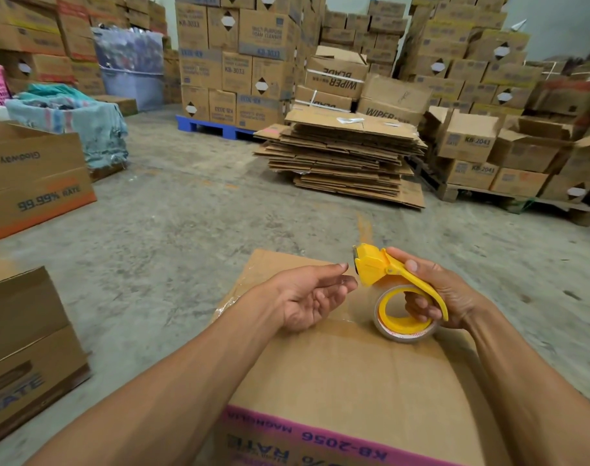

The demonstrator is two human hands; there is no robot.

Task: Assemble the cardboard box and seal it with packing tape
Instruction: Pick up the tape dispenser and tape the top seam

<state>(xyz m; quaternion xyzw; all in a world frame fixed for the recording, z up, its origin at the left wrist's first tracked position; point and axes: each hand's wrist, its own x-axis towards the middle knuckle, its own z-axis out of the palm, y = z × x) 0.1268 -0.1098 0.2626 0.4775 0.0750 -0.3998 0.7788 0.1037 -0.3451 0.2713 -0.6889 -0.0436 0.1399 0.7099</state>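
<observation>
Concrete floor (192,210), stacked cartons (236,62) behind

Tape dispenser (399,290) above box (337,371), flattened cardboard stack (344,156) behind

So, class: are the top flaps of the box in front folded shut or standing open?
Shut: the box top lies flat under both hands, flaps meeting along a seam.

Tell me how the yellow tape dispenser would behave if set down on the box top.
The yellow tape dispenser looks like thin plastic around a part-used roll, so probably light. Its round roll could let it rock or roll on the flat box. The right hand wraps it easily, suggesting a secure grip.
</observation>
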